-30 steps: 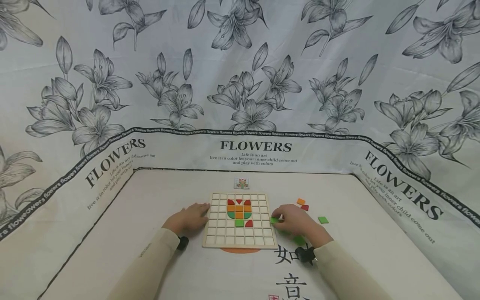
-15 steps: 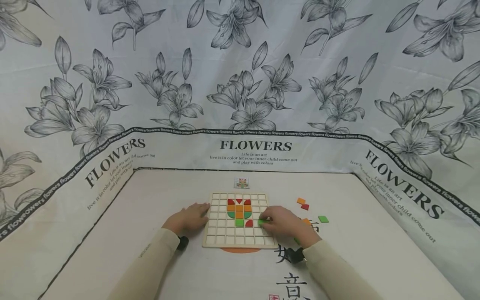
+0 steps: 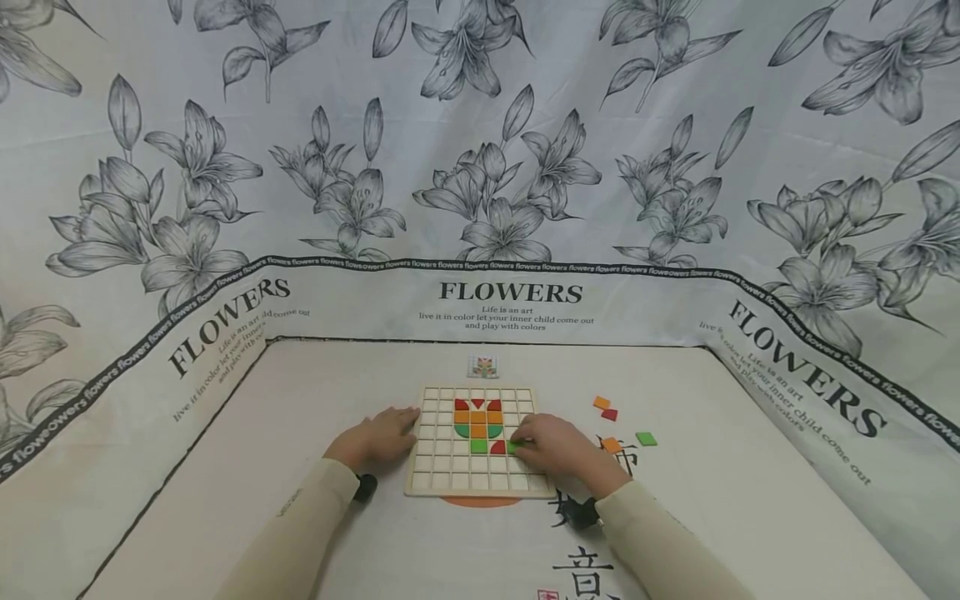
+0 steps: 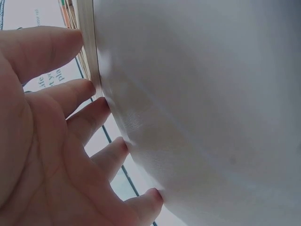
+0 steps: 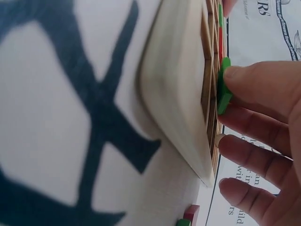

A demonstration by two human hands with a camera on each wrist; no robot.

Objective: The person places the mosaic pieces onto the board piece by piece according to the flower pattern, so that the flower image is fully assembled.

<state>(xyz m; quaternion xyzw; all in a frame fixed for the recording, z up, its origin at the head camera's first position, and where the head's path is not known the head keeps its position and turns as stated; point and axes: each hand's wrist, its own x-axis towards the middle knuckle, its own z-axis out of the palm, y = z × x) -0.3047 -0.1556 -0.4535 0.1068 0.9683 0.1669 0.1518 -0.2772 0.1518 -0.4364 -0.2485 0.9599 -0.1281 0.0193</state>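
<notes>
A wooden grid board (image 3: 480,494) lies on the table, with red, orange and green tiles set in its middle cells in a tulip-like shape. My left hand (image 3: 375,439) touches the board's left side; in the left wrist view its fingers are spread, with the thumb and index fingertip at the wooden edge. Over the right part of the grid, my right hand (image 3: 558,446) pinches a green tile (image 5: 225,87) between thumb and index finger. This tile is tilted close over the cells, just right of a red quarter-round tile (image 3: 498,448). Its far side is hidden by the fingers.
Behind the board lies a small picture card (image 3: 483,367) with a tulip pattern. Right of the board are loose tiles: an orange one (image 3: 602,402), a red one (image 3: 610,414), a green one (image 3: 646,438) and another orange one (image 3: 612,445). Flower-printed cloth walls surround the table.
My right hand has moved left from the board's right edge over the grid, carrying the green tile to beside the red quarter-round one. My left hand has stayed in place.
</notes>
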